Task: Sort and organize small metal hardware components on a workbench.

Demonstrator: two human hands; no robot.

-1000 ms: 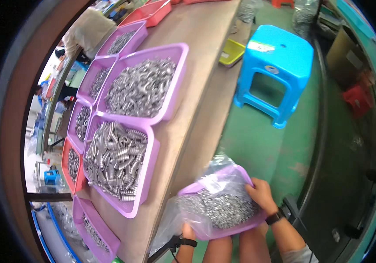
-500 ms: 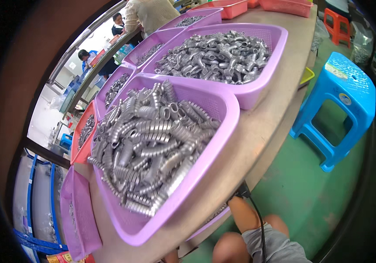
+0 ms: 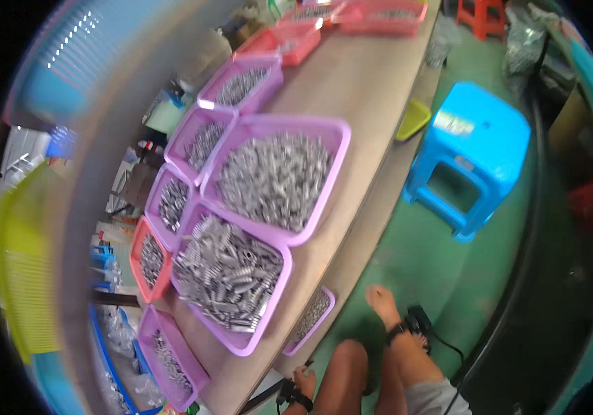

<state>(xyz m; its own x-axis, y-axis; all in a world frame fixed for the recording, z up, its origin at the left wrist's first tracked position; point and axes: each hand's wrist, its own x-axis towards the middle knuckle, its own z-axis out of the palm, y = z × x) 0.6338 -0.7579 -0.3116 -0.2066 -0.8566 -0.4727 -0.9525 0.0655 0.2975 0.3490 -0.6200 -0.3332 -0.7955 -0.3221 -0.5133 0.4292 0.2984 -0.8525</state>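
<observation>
Purple trays [image 3: 341,138] of metal springs [image 3: 275,181] cover the bench (seven, plus red ones). Left hand [image 3: 303,382] looks curled below the small tray [image 3: 313,317]; right hand [image 3: 381,300] hangs loose, holding nothing.

Trays of metal parts [image 3: 230,277] in rows on the table [image 3: 358,90], stool [image 3: 473,155] to its right.

Seven purple trays [image 3: 324,187] of metal parts [image 3: 275,180], three red trays [image 3: 151,259], one blue stool [image 3: 479,149].
</observation>
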